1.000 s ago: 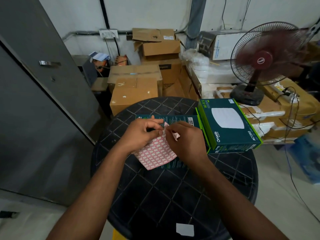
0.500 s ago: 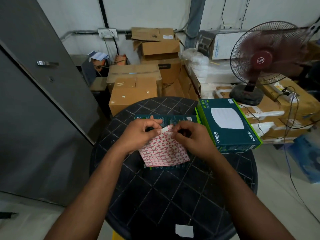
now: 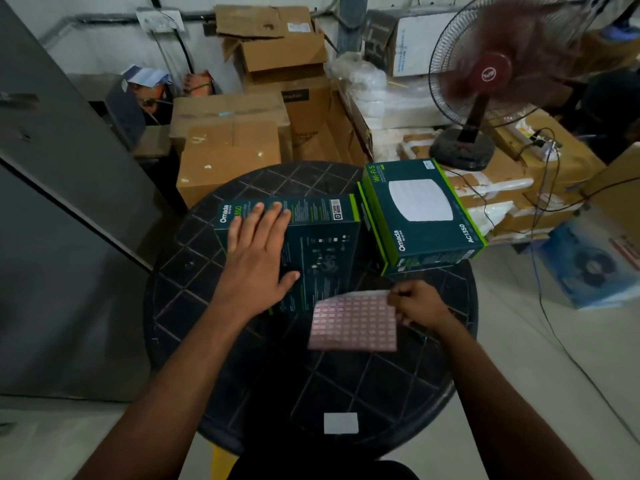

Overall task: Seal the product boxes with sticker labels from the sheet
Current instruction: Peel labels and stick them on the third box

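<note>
Pink sticker sheet (image 3: pixel 353 322) pinched by right hand (image 3: pixel 417 303) beside dark box (image 3: pixel 304 251); left hand (image 3: pixel 258 252) flat on it. Between labels, probably; next, peel another.

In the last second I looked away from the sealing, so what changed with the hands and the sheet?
The left hand let go of the sticker sheet and now lies flat on the nearer box. The right hand drew the sheet off that box, toward the person. The second box and the table stayed put.
</note>
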`<state>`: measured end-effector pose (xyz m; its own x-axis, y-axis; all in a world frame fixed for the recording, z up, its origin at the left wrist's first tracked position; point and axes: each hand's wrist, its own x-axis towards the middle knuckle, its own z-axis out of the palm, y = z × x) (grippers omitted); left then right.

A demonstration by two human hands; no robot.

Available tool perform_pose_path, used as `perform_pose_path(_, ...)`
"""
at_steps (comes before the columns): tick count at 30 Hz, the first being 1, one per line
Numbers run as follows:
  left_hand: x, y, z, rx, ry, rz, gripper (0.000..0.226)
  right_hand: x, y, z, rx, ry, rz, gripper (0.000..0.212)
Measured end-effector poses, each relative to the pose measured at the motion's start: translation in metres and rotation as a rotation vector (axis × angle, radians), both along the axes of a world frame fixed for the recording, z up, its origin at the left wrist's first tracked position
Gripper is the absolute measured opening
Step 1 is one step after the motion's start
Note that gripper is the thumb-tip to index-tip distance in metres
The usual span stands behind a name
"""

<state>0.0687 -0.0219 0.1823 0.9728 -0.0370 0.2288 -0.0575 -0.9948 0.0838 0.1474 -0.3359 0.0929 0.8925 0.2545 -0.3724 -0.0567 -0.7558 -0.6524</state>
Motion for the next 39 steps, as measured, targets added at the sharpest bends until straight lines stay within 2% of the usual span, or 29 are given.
perform_pose_path(4,0.003,-0.003,0.001,0.041,0.014,0.036,0.105,-0.002,-0.033,-0.056,-0.144,0.037,-0.091,0.021)
perform_pose_path(9,0.000,-0.007,-0.003,0.098,0.017,0.059,0.105,0.004,-0.053,-0.095,-0.121,0.107,-0.414,0.016)
perform_pose_path(11,-0.001,-0.009,-0.004,0.110,0.011,0.075,0.104,0.007,-0.055,-0.098,-0.159,0.081,-0.457,0.018)
perform_pose_path(13,0.000,-0.012,-0.003,0.103,-0.006,0.090,0.101,0.007,-0.054,-0.106,-0.380,-0.060,-0.369,0.026)
perform_pose_path(15,0.001,-0.015,-0.002,0.080,-0.021,0.105,0.097,0.003,-0.045,-0.111,-0.511,-0.209,-0.224,0.019)
perform_pose_path(16,0.002,-0.016,-0.001,0.067,-0.023,0.109,0.097,0.002,-0.039,-0.114,-0.442,-0.220,-0.125,0.013)
perform_pose_path(18,0.003,-0.018,-0.001,0.052,-0.028,0.114,0.096,-0.003,-0.021,-0.111,-0.278,-0.088,0.134,0.005)
perform_pose_path(20,0.001,-0.019,-0.001,0.050,-0.025,0.114,0.095,-0.010,-0.009,-0.115,-0.265,-0.051,0.351,0.020)
perform_pose_path(21,0.000,-0.019,-0.001,0.050,-0.022,0.110,0.096,-0.011,-0.006,-0.117,-0.271,-0.079,0.381,0.031)
perform_pose_path(23,-0.002,-0.018,-0.001,0.051,-0.012,0.105,0.098,-0.009,-0.001,-0.122,-0.360,-0.123,0.376,0.043)
perform_pose_path(25,-0.004,-0.018,0.000,0.051,0.001,0.105,0.100,-0.002,0.003,-0.124,-0.426,-0.077,0.367,0.045)
perform_pose_path(31,-0.007,-0.020,0.004,0.092,0.014,0.108,0.105,0.025,0.005,-0.129,-0.443,0.012,0.383,0.046)
perform_pose_path(39,-0.011,-0.024,0.008,0.104,0.038,0.121,0.108,0.041,0.005,-0.136,-0.455,0.000,0.362,0.046)
